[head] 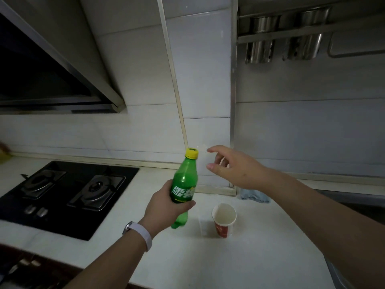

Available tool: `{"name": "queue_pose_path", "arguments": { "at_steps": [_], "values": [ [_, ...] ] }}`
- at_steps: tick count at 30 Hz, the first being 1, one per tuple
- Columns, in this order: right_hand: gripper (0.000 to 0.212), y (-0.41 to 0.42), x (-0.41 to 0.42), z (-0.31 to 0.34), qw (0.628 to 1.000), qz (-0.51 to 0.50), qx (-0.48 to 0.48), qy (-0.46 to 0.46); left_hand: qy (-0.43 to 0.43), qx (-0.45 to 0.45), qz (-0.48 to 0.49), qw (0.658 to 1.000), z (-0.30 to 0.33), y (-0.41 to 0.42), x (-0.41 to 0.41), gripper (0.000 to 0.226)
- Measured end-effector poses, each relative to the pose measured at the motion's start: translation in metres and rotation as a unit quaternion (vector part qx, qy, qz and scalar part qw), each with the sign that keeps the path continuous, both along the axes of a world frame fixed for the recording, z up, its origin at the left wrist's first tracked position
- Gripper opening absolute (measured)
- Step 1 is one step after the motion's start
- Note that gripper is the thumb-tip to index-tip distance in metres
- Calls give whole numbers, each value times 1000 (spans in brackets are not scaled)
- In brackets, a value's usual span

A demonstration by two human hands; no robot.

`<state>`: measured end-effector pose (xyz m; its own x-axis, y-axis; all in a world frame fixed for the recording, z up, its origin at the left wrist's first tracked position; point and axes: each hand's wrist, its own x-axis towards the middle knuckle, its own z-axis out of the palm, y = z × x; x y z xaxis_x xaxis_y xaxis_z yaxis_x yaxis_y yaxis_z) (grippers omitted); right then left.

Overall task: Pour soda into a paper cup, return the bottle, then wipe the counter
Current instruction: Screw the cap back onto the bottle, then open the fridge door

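My left hand point(164, 207) grips a green soda bottle point(184, 180) around its label and holds it above the white counter point(260, 257), tilted slightly, with its yellow cap point(192, 153) on. My right hand point(235, 166) hovers just right of the cap, fingers spread and holding nothing. A paper cup point(224, 220), red below and white inside, stands upright on the counter to the right of the bottle's base. A blue-grey cloth point(255, 196) lies crumpled against the wall corner, partly hidden by my right wrist.
A black two-burner gas hob point(68, 192) is set into the counter on the left, under a range hood point(52, 65). Steel utensil holders point(260, 40) hang on a wall rail at upper right. A sink edge point(354, 197) shows at right.
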<state>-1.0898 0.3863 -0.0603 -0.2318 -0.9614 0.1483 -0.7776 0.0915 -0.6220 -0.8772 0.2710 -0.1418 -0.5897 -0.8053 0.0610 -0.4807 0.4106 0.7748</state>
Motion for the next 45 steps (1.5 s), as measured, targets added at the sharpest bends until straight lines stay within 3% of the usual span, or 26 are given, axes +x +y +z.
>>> {"name": "queue_pose_path", "arguments": {
  "at_steps": [4,8,11,23,45],
  "values": [
    [55,-7,8,-4,998,38,-4,45,116,87,51,988,6,-11,22,50],
    [57,-27,28,-14,991,100,-27,90,153,91,85,980,15,-23,56,58],
    [56,-50,54,-17,983,141,-34,116,170,90,127,973,20,-28,87,50],
    [55,-143,189,-12,938,280,-49,201,207,53,275,937,31,-53,242,46],
    [56,-316,557,-21,847,470,-50,242,248,-5,446,860,35,-125,600,44]
  ]
}}
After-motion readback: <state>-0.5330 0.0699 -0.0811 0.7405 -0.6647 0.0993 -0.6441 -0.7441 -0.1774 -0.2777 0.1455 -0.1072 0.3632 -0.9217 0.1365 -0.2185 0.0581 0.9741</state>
